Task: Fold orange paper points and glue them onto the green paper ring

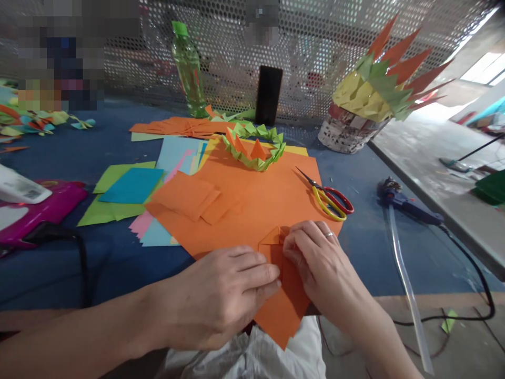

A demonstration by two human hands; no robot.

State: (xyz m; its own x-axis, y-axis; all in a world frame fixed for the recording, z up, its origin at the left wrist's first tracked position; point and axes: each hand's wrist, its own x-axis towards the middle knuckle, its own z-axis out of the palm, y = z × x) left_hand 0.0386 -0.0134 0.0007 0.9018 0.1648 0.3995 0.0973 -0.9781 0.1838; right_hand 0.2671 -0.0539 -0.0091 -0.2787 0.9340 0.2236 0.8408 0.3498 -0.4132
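A small piece of orange paper (270,238) with a folded, pointed top lies over larger orange sheets (260,189) at the table's front edge. My right hand (317,258), a ring on one finger, is closed in a pinch on its right side. From the left, my left hand (232,289) presses its closed fingers on the paper's lower part; the fingertips partly hide it. Scissors (329,197) with red and yellow handles rest beyond my right hand. Small orange paper squares (185,195) lie on the left of the sheets. Behind them sits a ring of folded green and orange paper (256,150).
Green and blue paper squares (130,185) lie left, near a magenta device (59,210) with a black cord. A green bottle (188,73) and dark phone (269,95) stand at the mesh screen. Right are a folded-paper piece (366,95) on a wrapped pot and a glue gun (414,208).
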